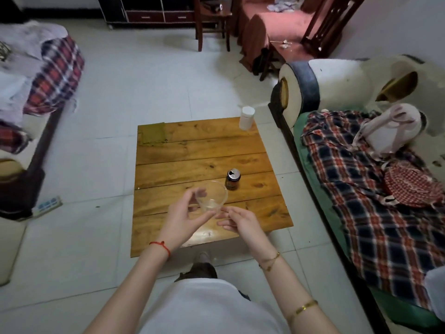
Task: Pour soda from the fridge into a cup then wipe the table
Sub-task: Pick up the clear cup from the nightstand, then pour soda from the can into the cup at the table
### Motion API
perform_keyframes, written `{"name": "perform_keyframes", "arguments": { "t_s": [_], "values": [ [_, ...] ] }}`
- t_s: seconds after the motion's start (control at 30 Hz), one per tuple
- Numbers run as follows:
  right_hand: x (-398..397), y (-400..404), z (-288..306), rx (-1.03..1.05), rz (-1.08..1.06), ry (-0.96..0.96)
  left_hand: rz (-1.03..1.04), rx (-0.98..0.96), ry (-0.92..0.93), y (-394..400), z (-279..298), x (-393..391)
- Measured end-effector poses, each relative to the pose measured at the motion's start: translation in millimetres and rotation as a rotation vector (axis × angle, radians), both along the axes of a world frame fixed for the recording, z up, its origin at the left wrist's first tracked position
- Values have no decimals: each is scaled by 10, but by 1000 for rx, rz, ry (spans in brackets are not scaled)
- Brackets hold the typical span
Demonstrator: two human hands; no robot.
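Observation:
A clear plastic cup [213, 196] is held tilted above the near part of the low wooden table [197, 150]. My left hand [185, 219] grips the cup from its left side and underneath. My right hand [237, 219] sits at the cup's lower right, fingertips touching near its base. The cup looks empty. A dark soda can [233, 179] with its top opened stands upright on the table just behind and right of the cup. An olive-green cloth [153, 134] lies flat on the table's far left corner.
A white cylindrical container [246, 118] stands at the table's far right corner. A sofa with plaid blankets [366, 179] runs along the right. Another sofa with a plaid cloth [55, 75] is at the left. A power strip [49, 204] lies on the tiled floor.

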State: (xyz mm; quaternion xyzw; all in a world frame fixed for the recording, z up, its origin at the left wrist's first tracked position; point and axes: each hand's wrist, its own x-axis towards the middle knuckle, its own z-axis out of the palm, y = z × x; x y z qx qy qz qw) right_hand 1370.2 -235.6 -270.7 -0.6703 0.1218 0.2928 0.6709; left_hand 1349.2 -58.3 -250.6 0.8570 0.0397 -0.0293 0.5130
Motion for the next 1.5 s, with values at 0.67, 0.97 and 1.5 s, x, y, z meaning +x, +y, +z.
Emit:
{"name": "perform_keyframes", "arguments": {
  "t_s": [0.67,0.97,1.5],
  "values": [
    [1411,-87,-590,-480,-104,-132,129,-30,95,421,-222,978],
    [2122,-228,-1214,-672,2,-21,216,-27,153,454,-577,1317],
    [2508,-111,-2731,-735,101,-109,349,-42,235,228,-1519,1386]
  ]
}}
